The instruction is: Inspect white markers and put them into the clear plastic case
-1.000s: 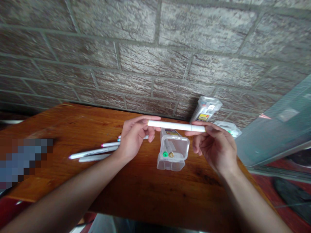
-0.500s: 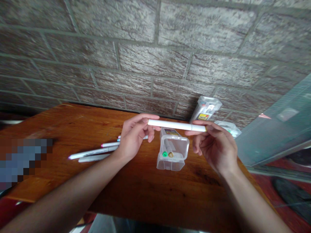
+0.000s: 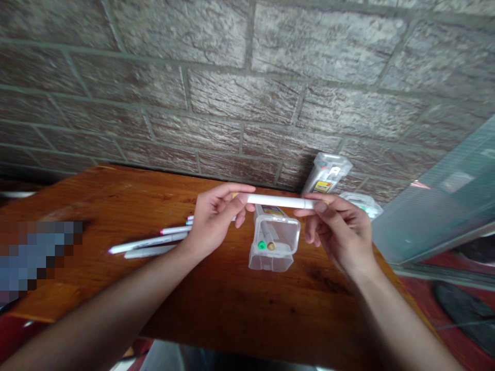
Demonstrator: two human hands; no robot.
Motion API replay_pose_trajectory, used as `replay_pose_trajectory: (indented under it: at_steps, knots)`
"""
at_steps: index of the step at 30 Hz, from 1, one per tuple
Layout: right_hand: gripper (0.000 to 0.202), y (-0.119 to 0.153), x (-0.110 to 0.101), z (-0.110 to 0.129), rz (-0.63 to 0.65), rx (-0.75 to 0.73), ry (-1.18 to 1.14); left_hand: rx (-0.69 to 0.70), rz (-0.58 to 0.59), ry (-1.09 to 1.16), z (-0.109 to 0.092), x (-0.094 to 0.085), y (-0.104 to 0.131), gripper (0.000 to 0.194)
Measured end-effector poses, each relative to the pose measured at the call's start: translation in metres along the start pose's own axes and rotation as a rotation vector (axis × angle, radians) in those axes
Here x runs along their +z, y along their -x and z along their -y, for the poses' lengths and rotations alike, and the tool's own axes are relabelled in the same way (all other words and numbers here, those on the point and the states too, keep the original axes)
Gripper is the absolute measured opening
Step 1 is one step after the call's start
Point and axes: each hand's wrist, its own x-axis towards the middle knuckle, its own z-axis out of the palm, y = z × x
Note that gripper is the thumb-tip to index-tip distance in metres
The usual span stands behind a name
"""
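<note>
L hand point(image 3: 212, 221) & R hand point(image 3: 346, 226) pinch opp. ends of white marker point(image 3: 276, 201), btwn them over table point(image 3: 135, 196), twd far edge.

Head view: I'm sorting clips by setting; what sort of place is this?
Probably an indoor corner, home or shop unclear: a wooden table beside a brick-patterned wall, with a glass panel nearby.

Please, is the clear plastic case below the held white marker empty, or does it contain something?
Not empty: inside the clear plastic case below the white marker, one green-ended marker and one brown-ended marker show.
</note>
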Motion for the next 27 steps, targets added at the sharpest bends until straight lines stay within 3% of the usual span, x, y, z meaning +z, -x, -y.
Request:
replay_pose_trajectory:
  at_steps: [12, 27]
  knots:
    - [0.020, 0.003, 0.001, -0.005, -0.063, -0.093, 0.167, 0.021, -0.033, -0.235, -0.009, 0.008, 0.002, 0.019]
    - [0.024, 0.003, 0.003, -0.004, -0.064, -0.097, 0.202, 0.008, -0.014, -0.188, -0.009, 0.008, 0.001, 0.022]
